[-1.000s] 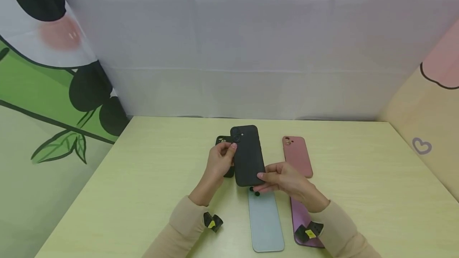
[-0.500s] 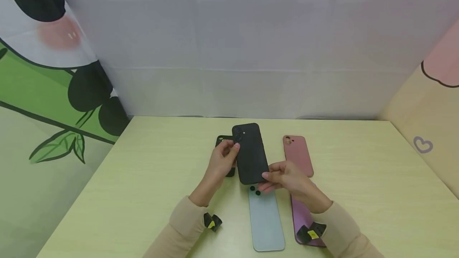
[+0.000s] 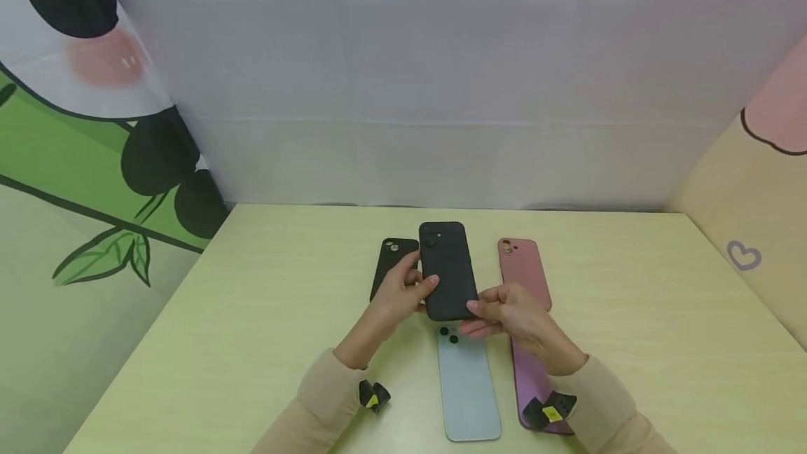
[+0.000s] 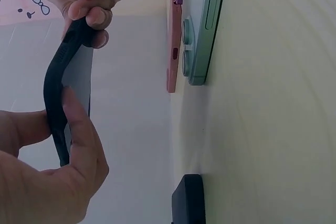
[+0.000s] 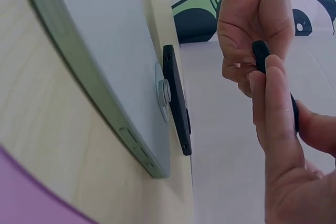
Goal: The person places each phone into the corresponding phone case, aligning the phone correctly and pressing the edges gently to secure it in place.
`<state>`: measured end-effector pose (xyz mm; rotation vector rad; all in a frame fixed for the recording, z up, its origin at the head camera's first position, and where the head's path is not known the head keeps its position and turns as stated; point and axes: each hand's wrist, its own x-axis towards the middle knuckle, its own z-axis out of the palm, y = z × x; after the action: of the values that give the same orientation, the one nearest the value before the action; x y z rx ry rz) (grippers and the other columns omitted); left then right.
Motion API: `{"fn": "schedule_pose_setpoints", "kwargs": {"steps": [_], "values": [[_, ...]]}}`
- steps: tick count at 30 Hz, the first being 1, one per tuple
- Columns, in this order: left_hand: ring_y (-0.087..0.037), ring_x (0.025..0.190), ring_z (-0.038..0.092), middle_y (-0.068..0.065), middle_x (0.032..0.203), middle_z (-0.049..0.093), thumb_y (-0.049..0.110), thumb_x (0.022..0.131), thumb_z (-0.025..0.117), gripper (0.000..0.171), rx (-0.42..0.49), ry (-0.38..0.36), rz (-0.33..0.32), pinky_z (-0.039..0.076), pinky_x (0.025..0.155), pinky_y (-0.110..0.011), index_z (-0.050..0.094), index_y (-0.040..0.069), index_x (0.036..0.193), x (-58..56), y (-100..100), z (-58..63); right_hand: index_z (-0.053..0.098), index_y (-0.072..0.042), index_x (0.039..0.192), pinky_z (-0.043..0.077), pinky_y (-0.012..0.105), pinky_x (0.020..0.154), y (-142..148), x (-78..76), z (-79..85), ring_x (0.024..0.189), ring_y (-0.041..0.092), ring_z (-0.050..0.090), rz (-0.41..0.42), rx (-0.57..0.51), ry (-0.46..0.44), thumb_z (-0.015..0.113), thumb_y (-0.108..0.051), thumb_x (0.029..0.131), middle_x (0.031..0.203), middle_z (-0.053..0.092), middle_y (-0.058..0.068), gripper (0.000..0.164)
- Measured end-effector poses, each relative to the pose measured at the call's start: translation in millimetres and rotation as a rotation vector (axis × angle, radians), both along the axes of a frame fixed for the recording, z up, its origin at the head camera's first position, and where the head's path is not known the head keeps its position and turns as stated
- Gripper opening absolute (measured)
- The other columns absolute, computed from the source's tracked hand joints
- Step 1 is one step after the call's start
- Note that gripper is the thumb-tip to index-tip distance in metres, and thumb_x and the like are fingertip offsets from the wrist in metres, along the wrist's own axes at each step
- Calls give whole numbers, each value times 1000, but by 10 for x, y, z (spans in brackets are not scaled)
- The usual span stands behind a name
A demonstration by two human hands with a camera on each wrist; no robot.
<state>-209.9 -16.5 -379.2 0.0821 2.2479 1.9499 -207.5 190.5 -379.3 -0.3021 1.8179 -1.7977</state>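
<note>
Both hands hold a black phone case (image 3: 449, 272) above the table, its back with the camera corner facing the head camera. My left hand (image 3: 398, 294) grips its left long edge, thumb on the back. My right hand (image 3: 513, 315) pinches the lower right corner between thumb and fingers. In the left wrist view, the side of the black case (image 4: 54, 80) looks bowed, with a pale grey face inside it; whether a phone sits there I cannot tell. Below lies a pale blue-green phone (image 3: 469, 387) with dark lenses.
On the pale wooden table (image 3: 252, 342), a second black case (image 3: 389, 268) lies behind my left hand. A pink case (image 3: 526, 272) lies behind my right hand, and a purple one (image 3: 529, 380) is partly under the right wrist. A pale backdrop (image 3: 466, 90) rises behind.
My left hand has slid down the case's left edge, its thumb now further onto the back. The case and right hand have shifted slightly right, uncovering more of the second black case.
</note>
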Motion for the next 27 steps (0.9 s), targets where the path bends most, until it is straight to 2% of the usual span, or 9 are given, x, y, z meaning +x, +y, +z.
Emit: {"fn": "schedule_pose_setpoints", "kwargs": {"steps": [5,13,20,27], "values": [[-10,66,59,-10,83,59,9,89,59,56,6,11,3,54,60,-32,34,8,139,25,-14,3,50,22,108,55,34,69,-34,53,-6,74,20,70,-14,-12,-18,57,-8,89,84,69,20,36],[-10,63,58,-4,79,55,8,89,58,55,15,-7,5,54,59,-31,35,9,138,52,-46,9,50,23,105,54,34,70,-75,135,3,76,22,70,-24,-22,-4,55,-5,90,97,62,34,32],[-11,66,57,-3,79,54,8,89,58,51,63,-36,34,53,60,-31,38,8,136,76,-94,4,52,19,105,54,35,73,-128,155,-16,74,20,70,-24,-31,-4,59,-14,89,81,70,16,37],[-12,70,53,-2,79,54,7,89,58,49,94,-22,37,51,59,-30,40,8,134,112,-128,14,55,17,102,55,32,70,-146,178,-42,73,18,69,33,19,23,57,-20,91,81,71,13,39]]}}
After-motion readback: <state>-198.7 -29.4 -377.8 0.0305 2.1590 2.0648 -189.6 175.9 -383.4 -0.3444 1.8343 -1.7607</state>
